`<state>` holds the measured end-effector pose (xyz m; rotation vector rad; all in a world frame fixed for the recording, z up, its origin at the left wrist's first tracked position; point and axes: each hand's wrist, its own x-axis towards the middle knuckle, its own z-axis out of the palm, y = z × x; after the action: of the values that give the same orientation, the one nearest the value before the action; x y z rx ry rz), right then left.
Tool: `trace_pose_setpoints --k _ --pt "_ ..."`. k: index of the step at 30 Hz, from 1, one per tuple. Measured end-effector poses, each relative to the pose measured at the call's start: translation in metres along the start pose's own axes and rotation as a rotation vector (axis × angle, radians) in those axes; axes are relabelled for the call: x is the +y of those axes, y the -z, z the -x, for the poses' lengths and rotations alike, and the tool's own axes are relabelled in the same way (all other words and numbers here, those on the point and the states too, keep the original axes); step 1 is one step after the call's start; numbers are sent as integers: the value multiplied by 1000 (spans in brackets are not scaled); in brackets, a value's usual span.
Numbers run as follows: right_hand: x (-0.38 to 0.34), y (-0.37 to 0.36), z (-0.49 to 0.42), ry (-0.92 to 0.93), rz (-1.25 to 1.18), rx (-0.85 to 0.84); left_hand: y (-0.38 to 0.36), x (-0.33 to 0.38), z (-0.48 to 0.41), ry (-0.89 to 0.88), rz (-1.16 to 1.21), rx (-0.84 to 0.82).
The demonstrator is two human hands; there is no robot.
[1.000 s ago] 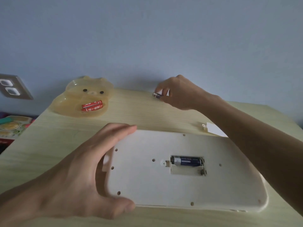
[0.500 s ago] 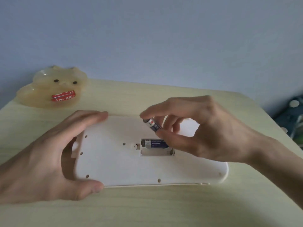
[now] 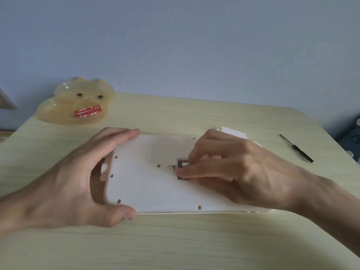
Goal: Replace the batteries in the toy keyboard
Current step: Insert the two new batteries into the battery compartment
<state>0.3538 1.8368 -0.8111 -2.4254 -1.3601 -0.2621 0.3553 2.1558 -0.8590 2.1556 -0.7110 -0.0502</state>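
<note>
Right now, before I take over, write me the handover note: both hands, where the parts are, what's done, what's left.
Left hand: grip on the left end of the keyboard, which lies face down on the table.
Right hand: fingertips in the open battery compartment; whatever they hold is hidden.
Parts: two red batteries in the bear-shaped dish; cover behind the keyboard; screwdriver on the table to the right.
Done: cover off.
Left: finish seating the batteries, then refit the cover, probably with the screwdriver.
</note>
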Motion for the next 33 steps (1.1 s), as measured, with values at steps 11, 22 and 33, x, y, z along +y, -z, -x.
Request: trace_pose_setpoints --k 11,22,33 --pt "4 19 14 -70 24 -81 -3 1 -2 -59 -38 5" --pt "94 36 20 -698 19 0 -3 -5 -2 -78 -66 48" --pt "108 33 23 -637 69 -140 -3 4 -10 -51 -141 23"
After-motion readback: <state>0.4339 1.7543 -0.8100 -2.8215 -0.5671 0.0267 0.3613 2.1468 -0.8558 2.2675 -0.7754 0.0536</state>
